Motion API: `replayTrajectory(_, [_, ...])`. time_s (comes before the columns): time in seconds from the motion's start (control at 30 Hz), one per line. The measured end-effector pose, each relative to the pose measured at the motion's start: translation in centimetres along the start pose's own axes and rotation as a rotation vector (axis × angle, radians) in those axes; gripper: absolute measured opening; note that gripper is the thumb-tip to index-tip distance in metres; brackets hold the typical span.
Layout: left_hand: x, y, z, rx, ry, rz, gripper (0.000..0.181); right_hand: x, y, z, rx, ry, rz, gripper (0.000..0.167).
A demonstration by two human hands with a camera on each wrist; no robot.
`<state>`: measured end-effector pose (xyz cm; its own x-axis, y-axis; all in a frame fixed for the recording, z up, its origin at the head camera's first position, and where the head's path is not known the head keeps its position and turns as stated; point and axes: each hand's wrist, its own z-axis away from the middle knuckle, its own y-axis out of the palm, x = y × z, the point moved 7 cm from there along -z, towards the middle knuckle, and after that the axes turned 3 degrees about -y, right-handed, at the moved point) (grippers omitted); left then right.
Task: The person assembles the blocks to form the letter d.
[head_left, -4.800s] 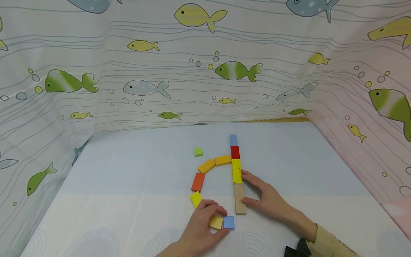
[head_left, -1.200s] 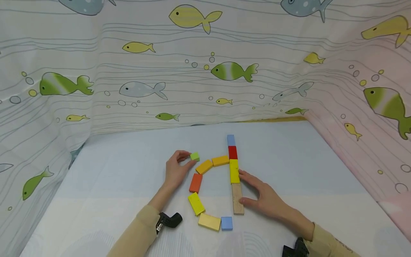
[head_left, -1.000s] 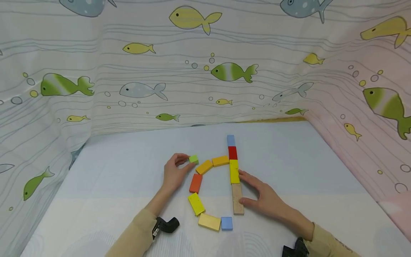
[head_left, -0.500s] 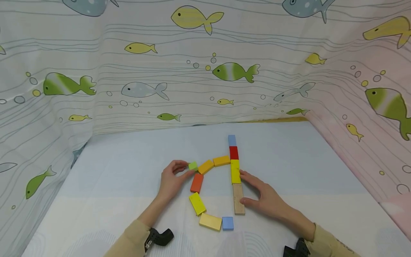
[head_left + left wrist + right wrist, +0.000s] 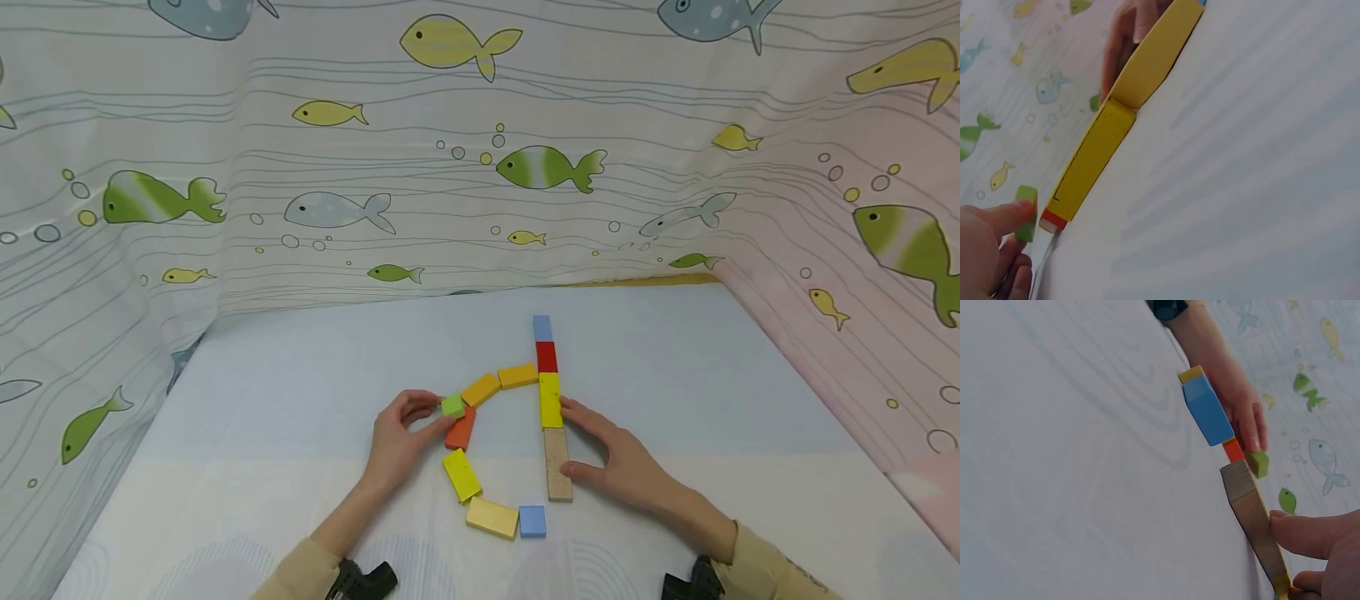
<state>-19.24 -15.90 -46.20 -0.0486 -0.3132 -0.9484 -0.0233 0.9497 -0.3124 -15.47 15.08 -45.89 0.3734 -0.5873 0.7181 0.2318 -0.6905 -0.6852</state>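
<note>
My left hand (image 5: 401, 433) pinches a small green block (image 5: 453, 406) between thumb and fingers, at the upper end of the orange-red block (image 5: 461, 428). In the left wrist view the green block (image 5: 1026, 212) is between thumb and fingertips. My right hand (image 5: 630, 467) rests along the right side of a straight row, its thumb touching the plain wooden block (image 5: 557, 465) and its extended fingers at the yellow block (image 5: 550, 400). Above that yellow block lie a dark red block (image 5: 547, 357) and a blue block (image 5: 542, 327). Whether green touches orange-red is hard to tell.
Two orange blocks (image 5: 518, 376) curve left from the straight row. Lower down, a yellow block (image 5: 462, 475), a pale yellow block (image 5: 492, 517) and a blue block (image 5: 532, 522) continue the curve. A fish-print cloth (image 5: 450, 183) hangs behind the white tabletop (image 5: 300, 392).
My left hand left the pale yellow block, took the green block from beyond the curve, and brought it toward me to the orange-red block. My right hand has stayed at the row.
</note>
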Motion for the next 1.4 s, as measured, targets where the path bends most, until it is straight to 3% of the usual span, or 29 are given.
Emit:
replayTrajectory(0.2, [-0.1,0.2,1.1,0.002,-0.017,0.026,0.039,0.1,0.0,0.0,0.001,-0.009,0.004,0.077])
replayTrajectory(0.43, [-0.5,0.7,2.4,-0.019,0.019,-0.014,0.036,0.0,0.0,0.0,0.005,-0.010,0.013,0.077])
replayTrajectory(0.63, [-1.5,1.8,3.9,-0.001,0.081,-0.029,0.035,0.0,-0.1,0.0,-0.001,-0.014,0.014,0.077])
replayTrajectory(0.83, [-2.6,2.9,5.2,0.026,0.135,-0.105,0.034,-0.1,0.0,0.0,0.001,-0.016,0.014,0.078])
replayTrajectory(1.03, [-3.3,3.5,5.8,0.035,0.185,-0.117,0.035,-0.1,0.0,0.0,0.001,-0.011,0.015,0.078])
replayTrajectory(1.27, [-4.2,4.5,6.7,0.044,0.322,-0.127,0.035,-0.2,-0.1,0.0,-0.006,-0.025,0.011,0.079])
replayTrajectory(1.4, [-4.6,5.5,7.3,0.080,0.339,-0.141,0.036,-0.2,-0.1,0.0,-0.005,-0.019,0.008,0.079])
